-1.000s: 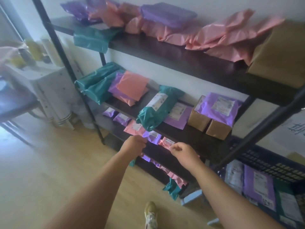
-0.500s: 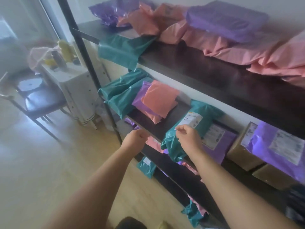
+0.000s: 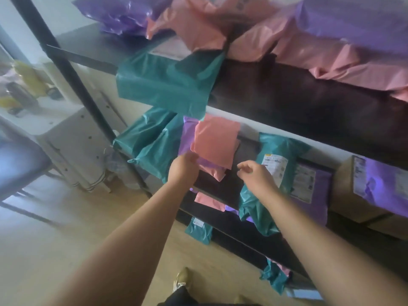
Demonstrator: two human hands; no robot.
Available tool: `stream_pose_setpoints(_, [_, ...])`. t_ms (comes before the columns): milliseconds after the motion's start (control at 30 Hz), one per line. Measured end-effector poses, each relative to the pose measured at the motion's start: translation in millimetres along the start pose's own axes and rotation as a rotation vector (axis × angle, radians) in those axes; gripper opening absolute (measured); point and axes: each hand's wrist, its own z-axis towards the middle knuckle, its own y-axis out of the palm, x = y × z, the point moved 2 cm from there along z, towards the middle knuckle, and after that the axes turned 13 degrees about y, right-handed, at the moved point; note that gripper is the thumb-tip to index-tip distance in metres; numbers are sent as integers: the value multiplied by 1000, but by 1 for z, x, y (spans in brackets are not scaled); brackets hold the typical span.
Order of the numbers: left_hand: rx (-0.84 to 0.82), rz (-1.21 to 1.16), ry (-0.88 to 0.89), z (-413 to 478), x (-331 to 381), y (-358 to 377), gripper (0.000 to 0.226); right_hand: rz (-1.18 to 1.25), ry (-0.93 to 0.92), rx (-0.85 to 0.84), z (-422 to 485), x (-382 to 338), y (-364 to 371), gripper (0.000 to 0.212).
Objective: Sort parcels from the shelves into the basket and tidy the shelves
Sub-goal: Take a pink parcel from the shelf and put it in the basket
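Observation:
A dark shelf unit (image 3: 287, 102) holds parcels in teal, pink and purple bags. On the middle shelf a pink parcel (image 3: 216, 142) lies on a purple parcel (image 3: 187, 138), beside two teal parcels (image 3: 152, 140). My left hand (image 3: 183, 167) is at the near left corner of the pink-and-purple stack, fingers touching its edge; whether it holds it is unclear. My right hand (image 3: 254, 173) hovers with loosely curled fingers and holds nothing, just left of a labelled teal parcel (image 3: 271, 171). The basket is out of view.
A teal parcel (image 3: 167, 82) hangs over the top shelf's edge, under pink (image 3: 309, 51) and purple (image 3: 353, 21) bags. Cardboard boxes (image 3: 344, 195) with a purple bag stand at the right. Small parcels lie on lower shelves. A white cabinet (image 3: 66, 133) stands left of the black upright.
Both hands rose from the lower shelf to the middle one. My right hand left the teal parcel's label and moved left; my left hand reached the pink-and-purple stack. The view tilted up.

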Motion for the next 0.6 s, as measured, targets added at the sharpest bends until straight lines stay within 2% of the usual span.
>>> stream_pose_setpoints(200, [-96, -82, 41, 46, -20, -8, 48, 33, 83, 72, -2, -16, 20, 21])
stream_pose_setpoints(400, [-184, -246, -24, 67, -27, 6, 49, 30, 153, 135, -1, -15, 24, 25])
stream_pose_setpoints(600, [-86, -483, -176, 81, -28, 14, 25, -15, 147, 132, 2, -19, 17, 26])
